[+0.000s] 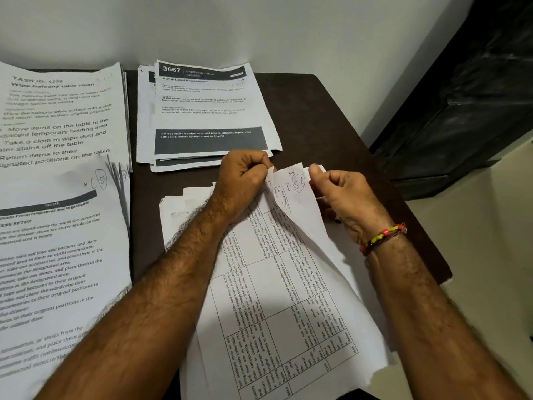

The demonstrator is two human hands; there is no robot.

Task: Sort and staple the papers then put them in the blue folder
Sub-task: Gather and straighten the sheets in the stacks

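**Inspector:** At centre frame, both hands work the far corner of a stack of table-printed sheets (277, 298) lying on the dark counter (317, 116). Left hand (245, 180): grip closed, fingers curled tight, pinching a sheet edge at that corner. Right hand (343, 194): thumb and fingers pinching the adjoining lifted corner, the one bearing a circled handwritten mark.

**Clerk:** Sorting status?

**Inspector:** Partly done, in my judgement. One pile with the "3667" header (204, 111) sits at upper centre, edges roughly squared. A second, larger pile of printed task sheets (60, 197) fills the left of the frame, fanned and uneven. The stack in hand appears to be the third group, under check or being separated.

**Clerk:** Stapling?

**Inspector:** No stapler visible. Whether the hands are dealing with a staple at that corner, I cannot tell; the fingers cover the spot. No staple is discernible on either set-down pile.

**Clerk:** Blue folder?

**Inspector:** Not in view. Nothing filed, as far as shown. Outstanding: finish sorting, staple each set, load the folder.
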